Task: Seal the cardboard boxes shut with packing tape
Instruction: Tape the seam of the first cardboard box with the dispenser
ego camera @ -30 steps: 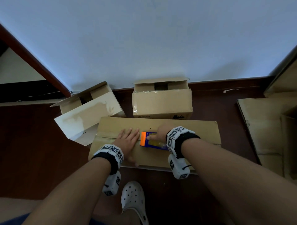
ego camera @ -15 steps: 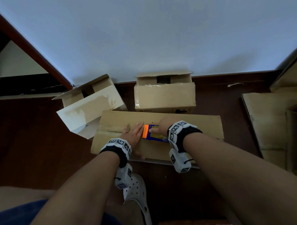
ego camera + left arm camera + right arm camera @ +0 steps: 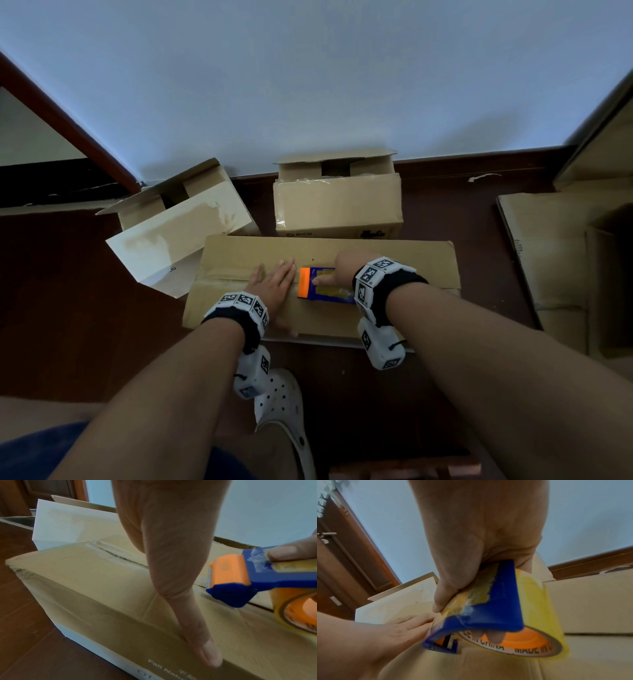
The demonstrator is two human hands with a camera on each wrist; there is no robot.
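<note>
A long closed cardboard box [image 3: 394,260] lies on the dark floor in front of me, its centre seam running left to right. My left hand [image 3: 274,281] lies flat on the lid over the seam, fingers straight, thumb [image 3: 205,651] down over the near edge. My right hand [image 3: 342,270] grips a blue and orange tape dispenser [image 3: 322,284] with a yellowish tape roll [image 3: 537,615]; its fingers curl through the roll's core. The dispenser's orange end [image 3: 228,572] rests on the seam just right of my left hand's fingertips.
Two open cardboard boxes stand by the wall: one tilted at the left [image 3: 178,222], one behind the long box [image 3: 335,205]. Flattened cardboard [image 3: 565,246] lies at the right. A white clog [image 3: 284,411] is under my arms. A wooden door [image 3: 342,561] stands at the left.
My left hand has slid right along the seam until its fingertips are close to the dispenser's orange end. My right hand and the dispenser have stayed in place on the lid.
</note>
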